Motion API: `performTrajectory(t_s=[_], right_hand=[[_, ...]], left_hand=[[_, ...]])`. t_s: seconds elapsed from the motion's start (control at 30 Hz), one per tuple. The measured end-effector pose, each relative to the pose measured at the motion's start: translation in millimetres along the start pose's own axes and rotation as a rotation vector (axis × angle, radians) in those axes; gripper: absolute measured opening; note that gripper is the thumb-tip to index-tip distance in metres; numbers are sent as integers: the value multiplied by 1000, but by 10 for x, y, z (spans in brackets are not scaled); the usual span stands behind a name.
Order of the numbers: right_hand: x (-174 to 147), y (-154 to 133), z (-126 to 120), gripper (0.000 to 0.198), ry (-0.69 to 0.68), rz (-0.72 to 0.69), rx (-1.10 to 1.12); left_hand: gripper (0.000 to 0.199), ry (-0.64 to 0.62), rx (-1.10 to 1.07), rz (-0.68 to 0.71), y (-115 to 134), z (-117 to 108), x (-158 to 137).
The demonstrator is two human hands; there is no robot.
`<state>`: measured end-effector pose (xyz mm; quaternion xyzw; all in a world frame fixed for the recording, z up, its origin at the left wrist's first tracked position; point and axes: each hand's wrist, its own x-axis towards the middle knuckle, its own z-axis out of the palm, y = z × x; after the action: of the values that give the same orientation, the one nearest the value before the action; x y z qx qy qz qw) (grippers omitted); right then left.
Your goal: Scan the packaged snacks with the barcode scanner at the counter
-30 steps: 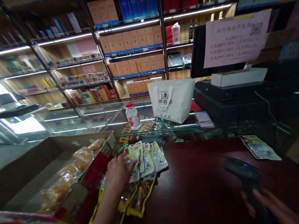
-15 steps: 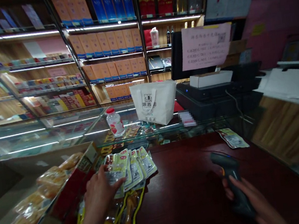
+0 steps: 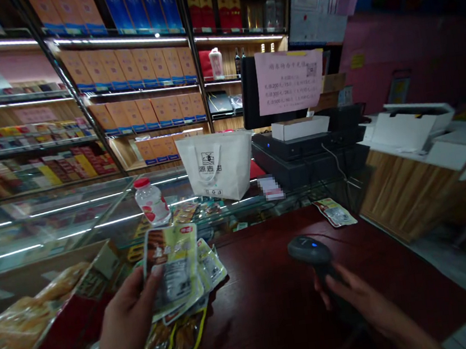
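Observation:
Between thumb and fingers, my left hand (image 3: 132, 303) grips a flat green-and-brown snack packet (image 3: 176, 266), raised above a fanned pile of similar packets (image 3: 211, 265). Beneath that pile lie yellow-edged clear packs (image 3: 173, 346) of brown food. My right hand (image 3: 353, 290) is wrapped round the handle of a dark barcode scanner (image 3: 310, 252), its head pointing forward and left over the dark red tabletop (image 3: 261, 301). A single green packet (image 3: 335, 212) lies apart at the tabletop's far right.
An open carton (image 3: 75, 307) of wrapped bread is at the left. Behind the tabletop, a glass counter holds a red-capped bottle (image 3: 151, 201) and a white bag (image 3: 219, 167). A monitor (image 3: 251, 93) with a pink notice stands right of them, and a wooden cabinet (image 3: 408, 187) farther right.
My left hand has closed on the top snack packet and lifted it off the pile. The scanner in my right hand has turned, its blue light now showing. The view has shifted right.

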<state>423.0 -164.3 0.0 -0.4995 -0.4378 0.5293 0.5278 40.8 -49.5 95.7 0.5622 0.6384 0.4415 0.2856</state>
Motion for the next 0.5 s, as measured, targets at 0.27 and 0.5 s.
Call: performTrajectory(t_s=[0.27, 0.5], right_hand=[[212, -230, 539, 49, 140, -58, 38], [246, -90, 781, 62, 293, 9, 90]], left_hand=[[50, -308, -718, -209, 217, 1057, -392], [48, -368, -808, -301, 279, 1314, -736]])
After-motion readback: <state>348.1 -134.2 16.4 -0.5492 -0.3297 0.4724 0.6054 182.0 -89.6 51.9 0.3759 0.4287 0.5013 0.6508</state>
